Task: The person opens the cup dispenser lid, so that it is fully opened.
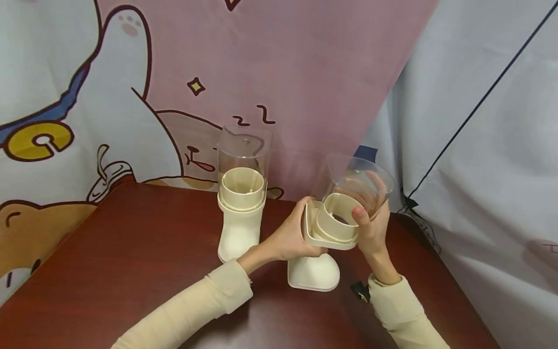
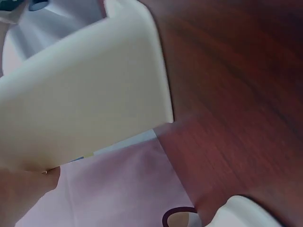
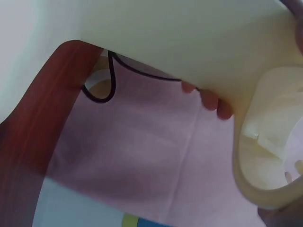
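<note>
left end: reddish-brown wood-grain table (image 1: 109, 242). standing on it, upright and untouched: boot-shaped cream dispenser base (image 1: 240, 235) with clear open-top hopper (image 1: 244, 145) set in the rim, round cream collar (image 1: 242, 196) visible through the wall. looks fully assembled.

next, left hand (image 1: 287, 237): curled round the upper part of the second cream base (image 1: 314, 274), thumb up at the tray edge, fingers underneath. located right of the first unit, tilted; can't tell if fully down on the table.

above that: second clear hopper (image 1: 342, 172), leaning right, mouth up, second cream collar (image 1: 335, 230) showing through.

right hand (image 1: 372, 230): closed round the second hopper, thumb on the near side, other fingers seen through the wall behind. just beside the cuff: small dark item (image 1: 360, 291), too small to identify.

progress call: first unit looks done, second looks partway. can't tell if seated. probably left: squaring up the joint, standing upright to match.
</note>
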`<state>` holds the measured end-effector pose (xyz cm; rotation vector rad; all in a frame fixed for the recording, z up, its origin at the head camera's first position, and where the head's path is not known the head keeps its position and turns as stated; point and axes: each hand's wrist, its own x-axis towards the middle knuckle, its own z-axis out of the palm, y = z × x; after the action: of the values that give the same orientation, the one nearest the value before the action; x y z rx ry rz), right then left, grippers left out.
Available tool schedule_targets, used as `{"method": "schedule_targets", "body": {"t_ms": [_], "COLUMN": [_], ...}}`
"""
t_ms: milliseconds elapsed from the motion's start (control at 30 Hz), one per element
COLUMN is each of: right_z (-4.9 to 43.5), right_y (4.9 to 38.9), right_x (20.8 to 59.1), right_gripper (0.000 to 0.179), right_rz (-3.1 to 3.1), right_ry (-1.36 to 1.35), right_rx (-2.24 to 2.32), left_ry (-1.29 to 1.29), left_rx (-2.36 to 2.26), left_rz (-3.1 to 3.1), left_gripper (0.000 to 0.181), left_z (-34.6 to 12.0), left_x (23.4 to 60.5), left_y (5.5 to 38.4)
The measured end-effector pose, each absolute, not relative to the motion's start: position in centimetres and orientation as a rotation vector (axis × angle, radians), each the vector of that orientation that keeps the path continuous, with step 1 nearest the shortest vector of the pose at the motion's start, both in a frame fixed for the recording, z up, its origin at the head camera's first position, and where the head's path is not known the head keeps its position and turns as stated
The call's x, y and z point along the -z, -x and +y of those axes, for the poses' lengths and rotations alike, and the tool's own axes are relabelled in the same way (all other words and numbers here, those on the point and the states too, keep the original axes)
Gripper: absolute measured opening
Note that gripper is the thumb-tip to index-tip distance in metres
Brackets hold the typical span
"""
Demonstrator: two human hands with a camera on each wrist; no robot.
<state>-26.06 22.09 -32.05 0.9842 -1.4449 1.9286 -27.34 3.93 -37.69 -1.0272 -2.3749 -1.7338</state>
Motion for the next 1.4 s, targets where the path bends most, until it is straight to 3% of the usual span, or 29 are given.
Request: {"method": "schedule_targets", "body": {"t_ms": [467, 900, 1200, 1400], "right_z": [24.0, 22.6, 20.4, 20.9], "right_y": [25.9, 26.7, 27.2, 26.4], "right_x": [30.3, 28.9, 30.6, 32.0], "right_gripper": [0.082, 0.077, 0.086, 0.091], "right_rz": [-1.276, -1.380, -1.335, -1.139], "right_ry": [-1.072, -0.995, -1.037, -1.006], "right_rx": [-1.928, -1.998, -1.953, -1.956], "left_ry": [1.119, 1.049, 0.987, 1.088], "left_rx": [1.698, 1.668, 1.668, 1.617], "left_rz": [-2.317, -2.309, -2.403, -2.466], "left_gripper": [0.113, 0.116, 0.121, 0.119], "left_z": [6.4, 5.0, 2.6, 3.1], "left_x": [36.3, 35.4, 36.4, 36.7], "left_y": [27.5, 28.1, 27.3, 27.1]}}
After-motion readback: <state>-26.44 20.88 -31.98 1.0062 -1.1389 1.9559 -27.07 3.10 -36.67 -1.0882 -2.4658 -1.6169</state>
